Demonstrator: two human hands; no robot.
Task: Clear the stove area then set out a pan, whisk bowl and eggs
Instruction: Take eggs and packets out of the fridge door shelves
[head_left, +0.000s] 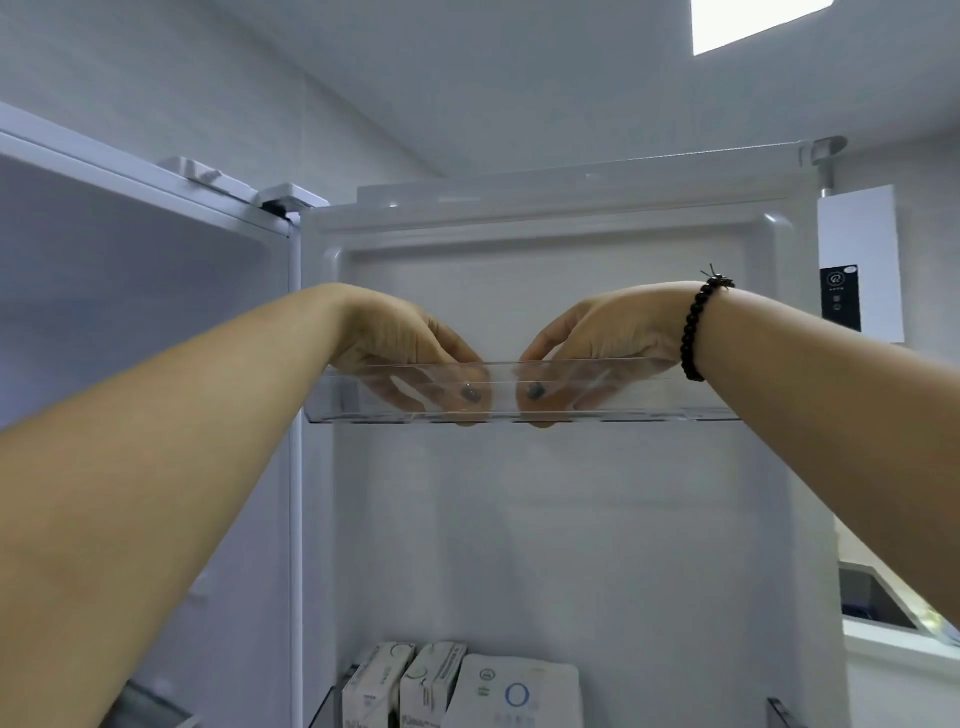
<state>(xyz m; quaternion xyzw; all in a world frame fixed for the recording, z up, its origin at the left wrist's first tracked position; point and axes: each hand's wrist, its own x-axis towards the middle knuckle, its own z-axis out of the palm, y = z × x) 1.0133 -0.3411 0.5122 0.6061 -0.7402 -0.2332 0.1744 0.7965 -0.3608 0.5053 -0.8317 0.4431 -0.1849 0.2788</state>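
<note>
Arms raised, left hand (400, 345) and right hand (613, 338) dipped into clear door shelf (675, 410), fingers curled, grip unclear

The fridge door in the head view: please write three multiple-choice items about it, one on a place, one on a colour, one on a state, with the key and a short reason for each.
1. Where are both hands?
A. Reaching into the clear top door shelf
B. On the cartons below
C. On the ceiling light

2. What colour is the bead bracelet?
A. Red
B. Black
C. White

3. How is the fridge door?
A. Closed
B. Taken off
C. Open, with its inner side facing the camera

Key:
1 A: the fingers of the left hand and the right hand show through the clear top door shelf. Whether they hold eggs cannot be told.
2 B: the bead bracelet on the right wrist is black.
3 C: the fridge door shows its inner liner, and cartons stand in a lower shelf.
</note>
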